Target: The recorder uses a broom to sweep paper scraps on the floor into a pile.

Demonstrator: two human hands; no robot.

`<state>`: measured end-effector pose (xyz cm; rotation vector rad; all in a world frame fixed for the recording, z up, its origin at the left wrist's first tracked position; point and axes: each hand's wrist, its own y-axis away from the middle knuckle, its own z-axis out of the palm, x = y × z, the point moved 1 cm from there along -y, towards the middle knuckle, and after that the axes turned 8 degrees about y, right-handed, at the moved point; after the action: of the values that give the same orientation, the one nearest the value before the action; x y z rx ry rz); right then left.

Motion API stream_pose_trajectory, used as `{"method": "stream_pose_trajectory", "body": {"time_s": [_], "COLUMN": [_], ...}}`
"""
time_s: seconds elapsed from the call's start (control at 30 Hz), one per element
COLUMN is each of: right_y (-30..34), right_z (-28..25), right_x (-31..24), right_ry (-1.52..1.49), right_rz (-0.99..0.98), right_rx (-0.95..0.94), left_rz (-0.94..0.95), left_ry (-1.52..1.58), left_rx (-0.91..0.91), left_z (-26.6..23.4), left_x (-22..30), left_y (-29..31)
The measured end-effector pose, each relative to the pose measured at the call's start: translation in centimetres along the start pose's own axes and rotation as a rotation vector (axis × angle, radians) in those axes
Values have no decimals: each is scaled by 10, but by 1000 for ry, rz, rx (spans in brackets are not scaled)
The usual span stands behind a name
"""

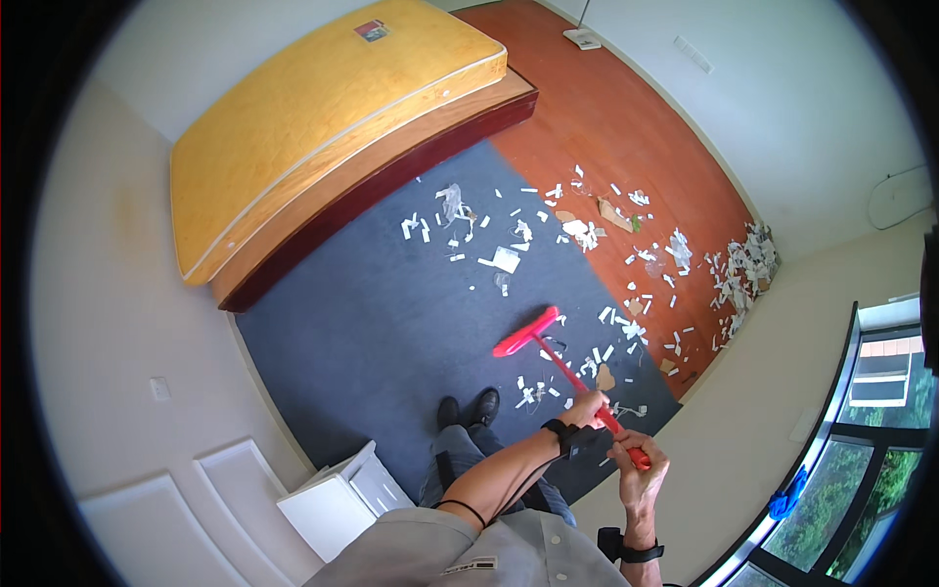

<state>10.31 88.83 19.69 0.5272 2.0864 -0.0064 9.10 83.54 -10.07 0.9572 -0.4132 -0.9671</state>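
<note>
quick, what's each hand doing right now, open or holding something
Left hand: closed around the red broom's handle, nearer the broom head.
Right hand: closed around the same handle, near its top end.

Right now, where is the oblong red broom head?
In the head view, the broom head is just right of centre, near white scraps on the dark grey floor.

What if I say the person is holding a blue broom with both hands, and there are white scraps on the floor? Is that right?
Not quite: the broom isn't blue. The head view shows that it's red. The rest is right: the left hand and right hand hold it, and white scraps lie on the floor.
</note>
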Motion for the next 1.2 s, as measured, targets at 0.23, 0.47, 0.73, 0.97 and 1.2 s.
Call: {"method": "stream_pose_trajectory", "body": {"time_s": [0.23,0.47,0.73,0.97,1.2], "right_y": [4,-23,-82,-144,-184], "right_z": [14,77,185,346,460], "right_x": [-46,-103,-162,-199,-229], "right_ry": [358,332,28,-285,-359], "right_rz": [-383,-754,-534,-347,-129], "right_rx": [-136,-212,-415,-652,-811], "left_rz": [-48,-41,472,674,589], "left_ry": [159,286,453,455,497], "left_rx": [-381,-527,-113,270,223], "left_z": [30,19,-67,-174,-250], "left_x": [45,136,284,451,557], "left_y": [115,176,205,225,220]}}
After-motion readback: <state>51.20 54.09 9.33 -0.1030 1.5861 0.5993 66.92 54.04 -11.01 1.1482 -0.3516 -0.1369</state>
